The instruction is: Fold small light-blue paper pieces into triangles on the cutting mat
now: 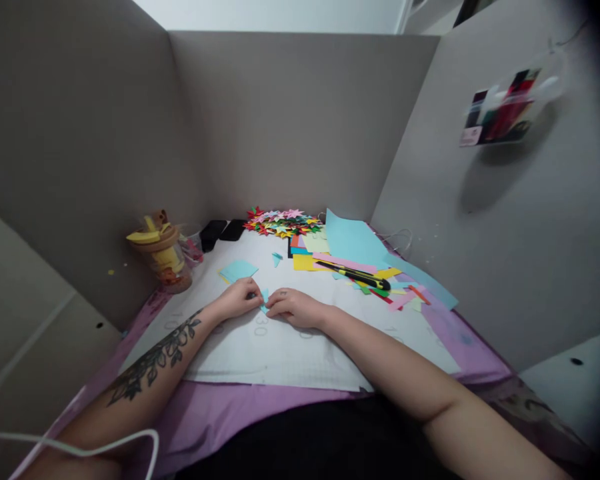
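A small folded piece of light blue paper point(265, 301) is held between my two hands over the white sheet. My left hand point(239, 298) pinches its left side with closed fingers. On its right side, the fingertips of my right hand point(296, 307) are pressed together on the paper. Just beyond my left hand lie light blue paper squares point(240, 269) with a bit of yellow under them. Another small folded blue piece point(277, 258) rests farther back on the white sheet point(230, 363).
Colourful folded paper stars point(283, 223) are heaped at the back. A black and yellow cutter point(357, 275) lies on paper strips at right, near a large blue sheet point(353, 239). A cup point(167, 260) stands at left beside black items point(233, 230). Grey panels surround the table.
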Demonstrator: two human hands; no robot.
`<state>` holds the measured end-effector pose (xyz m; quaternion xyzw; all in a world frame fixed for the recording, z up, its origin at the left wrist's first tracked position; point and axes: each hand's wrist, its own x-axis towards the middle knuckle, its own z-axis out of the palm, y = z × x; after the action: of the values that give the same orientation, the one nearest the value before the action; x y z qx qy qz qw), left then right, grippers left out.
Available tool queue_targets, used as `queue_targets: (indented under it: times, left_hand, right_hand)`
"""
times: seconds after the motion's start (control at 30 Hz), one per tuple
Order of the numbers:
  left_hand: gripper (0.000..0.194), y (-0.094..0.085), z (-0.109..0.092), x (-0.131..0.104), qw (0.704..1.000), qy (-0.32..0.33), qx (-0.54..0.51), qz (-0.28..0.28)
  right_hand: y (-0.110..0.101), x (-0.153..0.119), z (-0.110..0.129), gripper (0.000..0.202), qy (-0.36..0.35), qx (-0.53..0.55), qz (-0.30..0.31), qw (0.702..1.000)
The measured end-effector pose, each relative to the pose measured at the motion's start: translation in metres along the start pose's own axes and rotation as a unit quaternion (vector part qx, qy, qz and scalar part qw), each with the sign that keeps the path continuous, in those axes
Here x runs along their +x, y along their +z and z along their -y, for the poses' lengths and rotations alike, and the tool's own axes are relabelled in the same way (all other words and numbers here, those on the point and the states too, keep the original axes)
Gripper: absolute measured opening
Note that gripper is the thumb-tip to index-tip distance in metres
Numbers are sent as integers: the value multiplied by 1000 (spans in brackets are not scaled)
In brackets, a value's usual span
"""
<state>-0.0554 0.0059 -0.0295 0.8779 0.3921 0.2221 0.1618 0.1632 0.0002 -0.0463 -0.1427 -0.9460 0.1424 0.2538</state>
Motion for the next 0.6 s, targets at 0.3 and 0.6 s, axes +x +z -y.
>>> queue_targets:
  times: [0.3,0.6]
  left_hand:
    - [18,2,0,4,999,-20,34,23]
    - [21,2,-1,6,998,-57,9,30]
  right_hand:
    - [-1,1,3,41,17,14,5,1000]
    - [0,0,2,33,9,18,-3,1000]
